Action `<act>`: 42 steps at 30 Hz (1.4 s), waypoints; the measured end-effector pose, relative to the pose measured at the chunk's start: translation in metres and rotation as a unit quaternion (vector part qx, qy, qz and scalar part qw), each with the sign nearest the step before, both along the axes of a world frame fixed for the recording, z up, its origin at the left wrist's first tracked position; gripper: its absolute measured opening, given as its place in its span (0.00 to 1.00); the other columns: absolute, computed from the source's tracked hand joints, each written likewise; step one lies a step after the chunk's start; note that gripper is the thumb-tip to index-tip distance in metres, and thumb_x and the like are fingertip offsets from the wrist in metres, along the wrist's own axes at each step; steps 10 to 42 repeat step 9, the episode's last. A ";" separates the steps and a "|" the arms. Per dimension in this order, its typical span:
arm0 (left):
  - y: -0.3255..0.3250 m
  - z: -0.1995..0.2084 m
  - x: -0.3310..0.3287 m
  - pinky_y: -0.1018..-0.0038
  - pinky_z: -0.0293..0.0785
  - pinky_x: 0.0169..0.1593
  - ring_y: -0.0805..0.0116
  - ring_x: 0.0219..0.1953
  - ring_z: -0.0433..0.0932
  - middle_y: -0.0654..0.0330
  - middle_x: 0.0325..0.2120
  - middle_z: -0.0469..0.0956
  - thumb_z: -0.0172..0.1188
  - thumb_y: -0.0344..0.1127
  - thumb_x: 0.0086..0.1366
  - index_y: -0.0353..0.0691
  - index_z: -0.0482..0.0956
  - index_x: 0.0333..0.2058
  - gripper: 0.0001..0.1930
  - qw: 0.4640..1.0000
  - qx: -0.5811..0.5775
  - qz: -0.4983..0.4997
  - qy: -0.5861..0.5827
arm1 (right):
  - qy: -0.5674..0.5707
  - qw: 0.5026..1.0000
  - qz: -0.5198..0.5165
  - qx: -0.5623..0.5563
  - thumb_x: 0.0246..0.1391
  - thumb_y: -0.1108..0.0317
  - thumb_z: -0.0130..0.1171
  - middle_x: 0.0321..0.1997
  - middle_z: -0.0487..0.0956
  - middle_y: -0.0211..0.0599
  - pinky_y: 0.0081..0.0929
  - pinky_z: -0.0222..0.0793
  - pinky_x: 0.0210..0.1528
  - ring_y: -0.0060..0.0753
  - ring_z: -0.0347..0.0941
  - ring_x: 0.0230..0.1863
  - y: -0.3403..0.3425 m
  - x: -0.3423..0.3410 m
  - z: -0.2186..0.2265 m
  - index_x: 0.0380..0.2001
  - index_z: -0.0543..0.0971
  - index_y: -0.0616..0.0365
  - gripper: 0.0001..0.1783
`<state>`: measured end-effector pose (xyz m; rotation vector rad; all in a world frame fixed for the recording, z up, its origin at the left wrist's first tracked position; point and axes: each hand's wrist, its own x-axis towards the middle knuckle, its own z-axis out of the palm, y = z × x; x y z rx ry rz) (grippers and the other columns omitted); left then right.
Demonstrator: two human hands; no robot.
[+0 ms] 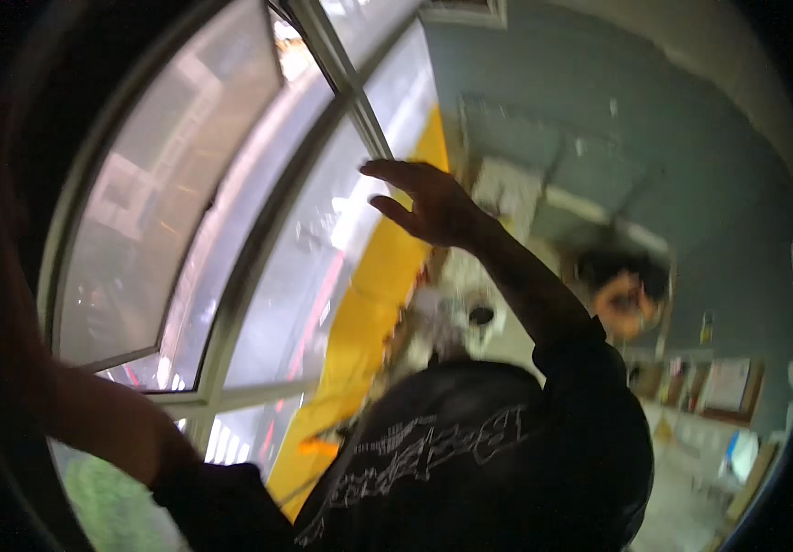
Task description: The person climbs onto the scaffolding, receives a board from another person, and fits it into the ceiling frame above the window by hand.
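Note:
My right hand is raised beside a pale window frame. Its fingers are stretched out with the thumb apart, and it holds nothing. The fingertips are at the upright bar, but whether they touch it I cannot tell. My left forearm bends upward along the dark left rim, and the hand at its end is lost outside the visible picture. Between the arms lies the large glazed window. A tinted sash sits tilted at its left side.
A yellow panel runs below the window glass. Beyond it are blurred items, including a round black thing. A grey-blue wall stands to the right. A blurred dark and tan shape and a shelf with items are near it.

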<state>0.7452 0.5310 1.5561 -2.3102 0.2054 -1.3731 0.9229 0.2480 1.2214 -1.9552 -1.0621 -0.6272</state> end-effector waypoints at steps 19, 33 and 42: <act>0.021 -0.362 -0.003 0.73 0.75 0.35 0.70 0.29 0.79 0.59 0.28 0.83 0.69 0.35 0.62 0.37 0.83 0.40 0.10 0.609 -0.474 0.030 0.635 | 0.689 0.615 -0.310 -0.228 0.57 0.45 0.61 0.68 0.70 0.55 0.41 0.59 0.72 0.48 0.65 0.70 -0.187 -0.318 -0.356 0.65 0.68 0.63 0.41; 0.021 -0.362 -0.003 0.73 0.75 0.35 0.70 0.29 0.79 0.59 0.28 0.83 0.69 0.35 0.62 0.37 0.83 0.40 0.10 0.609 -0.474 0.030 0.635 | 0.689 0.615 -0.310 -0.228 0.57 0.45 0.61 0.68 0.70 0.55 0.41 0.59 0.72 0.48 0.65 0.70 -0.187 -0.318 -0.356 0.65 0.68 0.63 0.41; 0.021 -0.362 -0.003 0.73 0.75 0.35 0.70 0.29 0.79 0.59 0.28 0.83 0.69 0.35 0.62 0.37 0.83 0.40 0.10 0.609 -0.474 0.030 0.635 | 0.689 0.615 -0.310 -0.228 0.57 0.45 0.61 0.68 0.70 0.55 0.41 0.59 0.72 0.48 0.65 0.70 -0.187 -0.318 -0.356 0.65 0.68 0.63 0.41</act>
